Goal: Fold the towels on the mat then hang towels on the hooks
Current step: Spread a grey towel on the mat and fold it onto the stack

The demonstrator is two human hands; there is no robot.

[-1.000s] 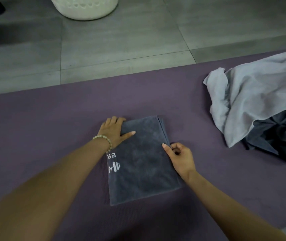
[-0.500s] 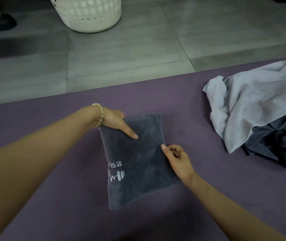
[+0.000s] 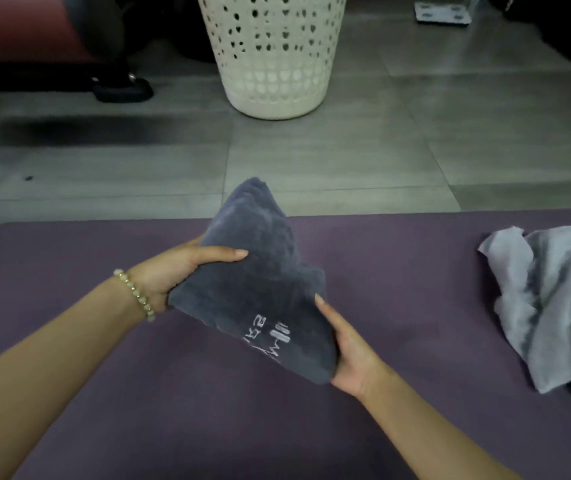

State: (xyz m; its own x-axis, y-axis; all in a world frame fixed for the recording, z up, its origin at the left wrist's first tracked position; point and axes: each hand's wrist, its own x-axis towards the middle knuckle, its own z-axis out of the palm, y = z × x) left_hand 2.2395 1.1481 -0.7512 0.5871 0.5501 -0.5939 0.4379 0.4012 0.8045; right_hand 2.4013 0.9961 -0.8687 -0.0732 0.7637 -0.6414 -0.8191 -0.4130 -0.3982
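The left hand (image 3: 173,271) grips the folded dark grey towel (image 3: 263,282) at its 9 o'clock edge and the right hand (image 3: 350,355) at 4 o'clock, above the purple mat (image 3: 398,271); firm pinches should hold the layers together.

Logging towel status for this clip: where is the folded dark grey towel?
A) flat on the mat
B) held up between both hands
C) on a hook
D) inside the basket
B: left hand and right hand hold the towel above the mat.
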